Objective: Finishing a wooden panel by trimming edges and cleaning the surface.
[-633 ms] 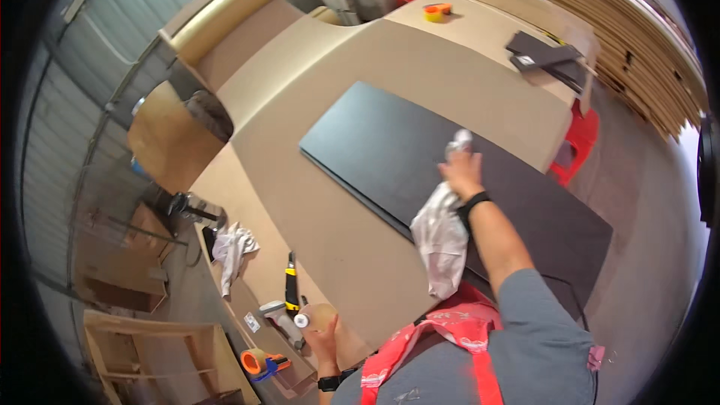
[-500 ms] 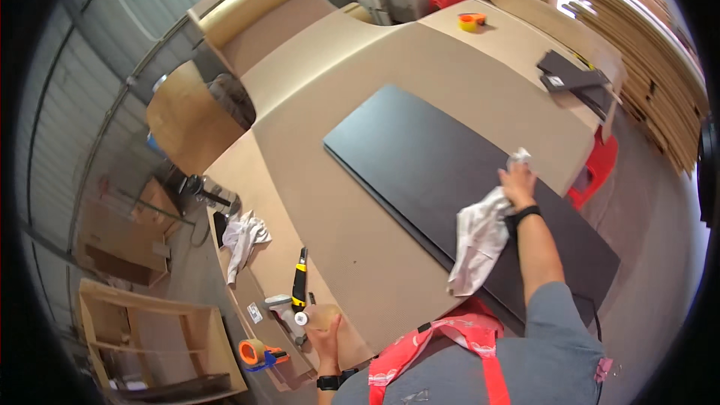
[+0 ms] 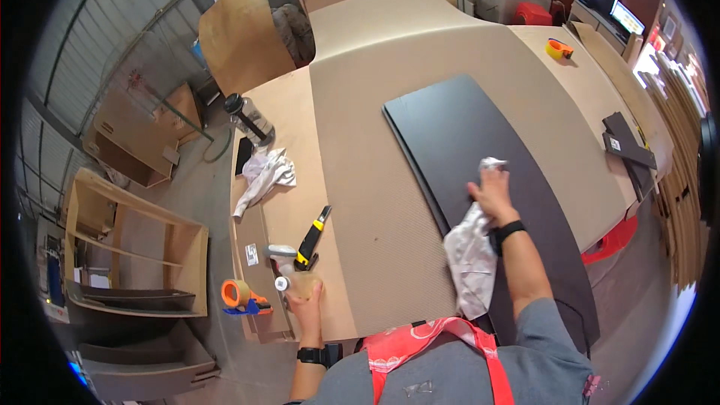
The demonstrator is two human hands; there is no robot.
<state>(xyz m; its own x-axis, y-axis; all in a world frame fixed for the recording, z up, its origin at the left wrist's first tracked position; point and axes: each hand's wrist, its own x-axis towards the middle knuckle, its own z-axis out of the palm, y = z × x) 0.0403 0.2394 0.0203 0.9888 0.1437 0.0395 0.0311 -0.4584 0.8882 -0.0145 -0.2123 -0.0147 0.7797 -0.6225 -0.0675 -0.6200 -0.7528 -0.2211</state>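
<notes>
A dark grey flat board (image 3: 465, 135) lies on the fluted tan sheet (image 3: 375, 240) covering the worktable. My right hand (image 3: 491, 199) grips a crumpled white cloth (image 3: 469, 262) on the board, part hanging below my fingers, part poking out beyond them. At the table's left side my left hand (image 3: 307, 304) is wrapped round a bottle of pale liquid (image 3: 300, 283) with a white cap. Beside it lie a yellow-black utility knife (image 3: 309, 244), a grey-white tool (image 3: 281, 255) and an orange tape dispenser (image 3: 236, 292).
A second white cloth (image 3: 266, 176) and a clear jug (image 3: 255, 120) sit at the table's left. Dark strips (image 3: 630, 151) and another tape dispenser (image 3: 559, 49) lie right. Wooden carcasses (image 3: 135, 225) stand on the left floor, stacked boards (image 3: 675, 202) at right, with a red stool (image 3: 611, 244) beside the table.
My view has swung, shifting the table in the picture. My right hand with the cloth has moved over the board toward its left part. My left hand still holds the bottle.
</notes>
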